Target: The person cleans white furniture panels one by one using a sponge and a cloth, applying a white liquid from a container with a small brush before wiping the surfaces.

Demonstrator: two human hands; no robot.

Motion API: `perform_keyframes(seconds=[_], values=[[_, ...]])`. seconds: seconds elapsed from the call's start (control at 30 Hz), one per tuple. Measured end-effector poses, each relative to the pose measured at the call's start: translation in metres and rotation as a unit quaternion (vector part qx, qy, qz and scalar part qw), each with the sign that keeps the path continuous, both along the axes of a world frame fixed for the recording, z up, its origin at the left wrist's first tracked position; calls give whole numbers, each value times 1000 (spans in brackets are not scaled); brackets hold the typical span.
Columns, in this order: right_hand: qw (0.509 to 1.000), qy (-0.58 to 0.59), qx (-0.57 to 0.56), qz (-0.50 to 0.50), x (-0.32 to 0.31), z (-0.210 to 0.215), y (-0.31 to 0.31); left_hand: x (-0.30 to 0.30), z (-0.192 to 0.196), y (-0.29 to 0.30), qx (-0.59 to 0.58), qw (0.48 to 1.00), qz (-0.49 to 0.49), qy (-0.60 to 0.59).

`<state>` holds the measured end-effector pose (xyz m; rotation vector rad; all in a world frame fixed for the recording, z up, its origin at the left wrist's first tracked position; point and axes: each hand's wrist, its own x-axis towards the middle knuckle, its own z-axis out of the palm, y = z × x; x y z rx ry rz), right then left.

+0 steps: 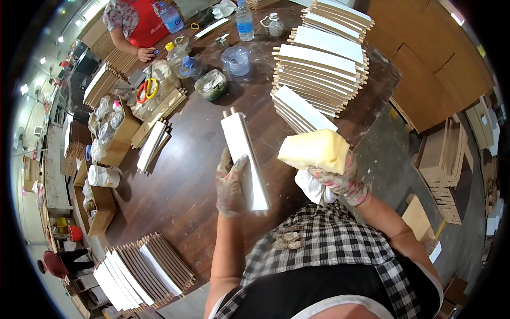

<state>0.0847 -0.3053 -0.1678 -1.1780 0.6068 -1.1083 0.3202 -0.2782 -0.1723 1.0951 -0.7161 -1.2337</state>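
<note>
The left hand (231, 183), in a patterned work glove, is closed around the near end of a long white panel (244, 159) with thin wooden rods at its far end; the panel lies lengthwise on the dark wooden counter (180, 181), pointing away from the person. The right hand (342, 178), gloved the same way, grips a pale yellow sponge block (315, 150) held up just to the right of the panel, with a white cloth (314, 189) hanging below the fingers. Beyond the sponge stands a tall, leaning stack of similar white panels (319, 69) on the far right part of the counter. Another fanned stack of panels (143, 271) lies at the near left edge. Further off sit a clear water bottle (244, 20), a plastic tub (236, 61), and orange-handled scissors (146, 89). A second person in a red apron (139, 21) works at the far side.
</note>
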Motion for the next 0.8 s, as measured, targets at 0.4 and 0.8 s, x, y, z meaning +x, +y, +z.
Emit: perform_keyframes(seconds=[0.4, 0.8], values=[[980, 114, -43, 156, 9, -38, 5, -9, -20, 2, 26, 997, 33, 68], [955, 237, -169, -64, 37, 11, -89, -12, -1, 15, 44, 999, -4, 7]])
